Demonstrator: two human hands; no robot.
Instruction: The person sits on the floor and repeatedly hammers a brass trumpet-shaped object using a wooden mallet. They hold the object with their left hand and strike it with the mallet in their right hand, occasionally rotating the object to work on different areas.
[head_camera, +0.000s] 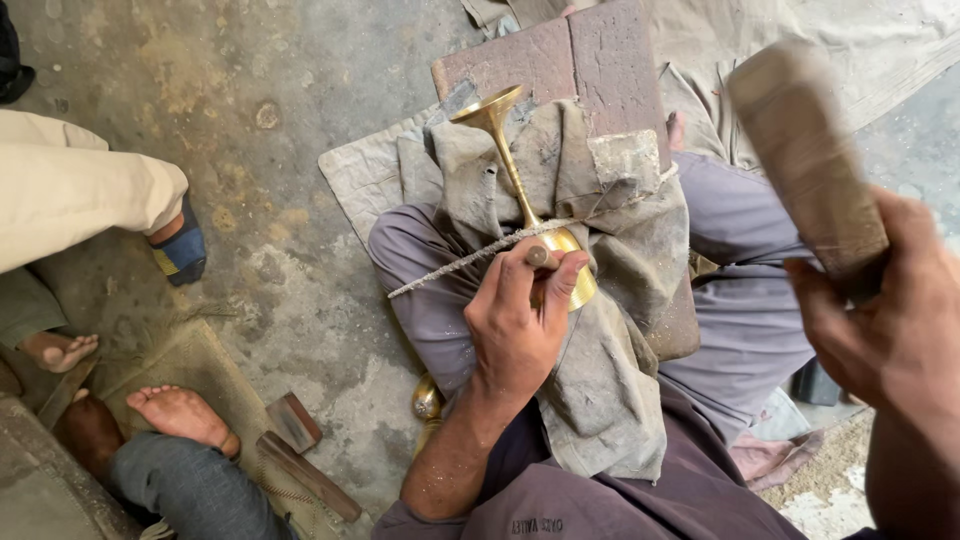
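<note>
Left hand (520, 325): clamped on thin rod (470, 262) against brass goblet (520, 190)
Right hand (885, 320): gripping wooden block (805, 160), raised
Risk: a crooked blow may strike fingers; rod could slip

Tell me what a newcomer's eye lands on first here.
First, the shiny brass goblet lying on its side on a grey, dusty cloth over the seated person's lap at centre. The left hand presses a thin metal rod against it. At right, the right hand holds a raised, blurred wooden block.
</note>
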